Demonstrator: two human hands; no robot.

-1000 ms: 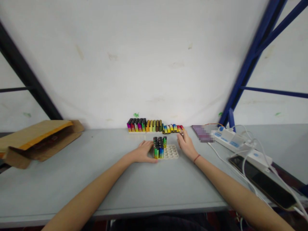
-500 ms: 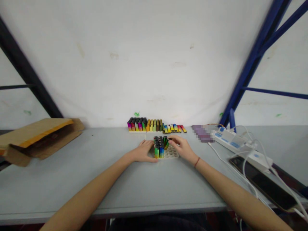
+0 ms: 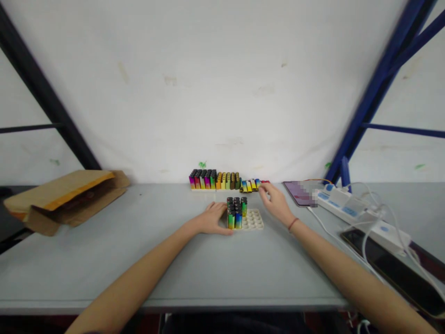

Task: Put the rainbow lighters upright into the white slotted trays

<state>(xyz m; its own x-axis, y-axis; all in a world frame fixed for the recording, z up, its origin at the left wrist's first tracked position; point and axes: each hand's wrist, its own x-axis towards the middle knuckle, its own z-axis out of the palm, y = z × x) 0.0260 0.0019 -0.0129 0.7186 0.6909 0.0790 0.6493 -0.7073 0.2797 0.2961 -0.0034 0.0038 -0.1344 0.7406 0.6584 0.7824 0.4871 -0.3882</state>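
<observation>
A pale tray with round holes [image 3: 256, 220] lies at the middle of the grey table. Black-topped lighters [image 3: 235, 214] with green and blue bodies stand upright in its left part; the holes to the right hold nothing. My left hand [image 3: 211, 219] rests at the tray's left side, thumb and fingers spread around the corner by the lighters. Beyond the tray on the right, my right hand [image 3: 276, 201] reaches to the loose multicoloured lighters [image 3: 249, 185] lying in a row. Its fingertips are beside the row's right end, and whether they hold one is too small to tell.
Filled lighter blocks stand by the wall, one purple and red [image 3: 202, 180], one yellow and green [image 3: 227, 181]. An open brown paper bag [image 3: 69, 190] lies left. On the right are a purple device [image 3: 299, 192], a power strip [image 3: 361, 220], white cables and a black phone [image 3: 392, 269].
My right hand has moved from the tray back to the loose lighters. The lighter it held now stands upright in the tray. My left hand stays beside the tray. The view has shifted slightly.
</observation>
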